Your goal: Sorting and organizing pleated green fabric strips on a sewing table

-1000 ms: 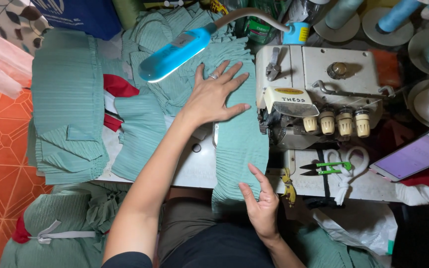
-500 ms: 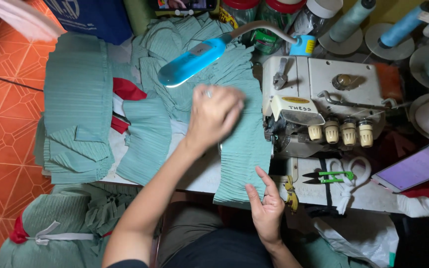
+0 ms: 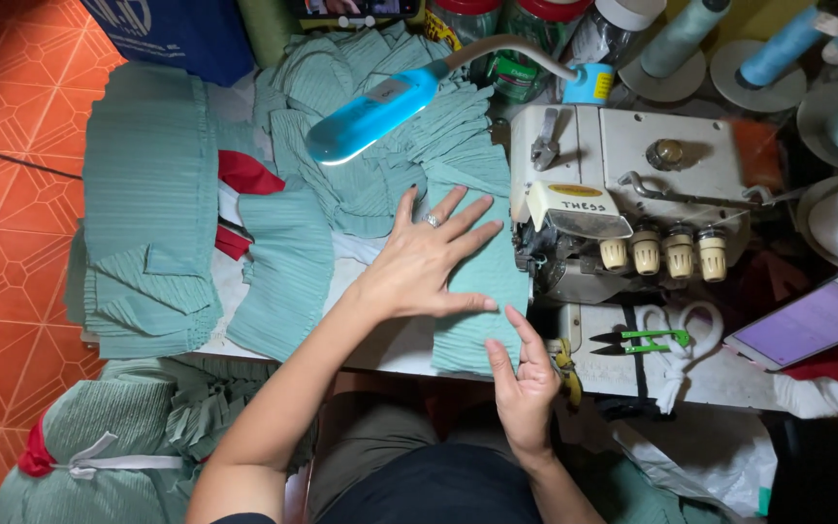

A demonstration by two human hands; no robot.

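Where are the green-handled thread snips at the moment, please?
In the head view, the green-handled thread snips lie on the white sewing machine's base, right of the right hand, beside the white-handled scissors.

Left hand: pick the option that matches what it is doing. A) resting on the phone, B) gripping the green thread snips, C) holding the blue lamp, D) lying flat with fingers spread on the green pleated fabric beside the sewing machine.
D: the left hand lies open, fingers spread, on the green pleated fabric next to the sewing machine, while the thread snips lie untouched.
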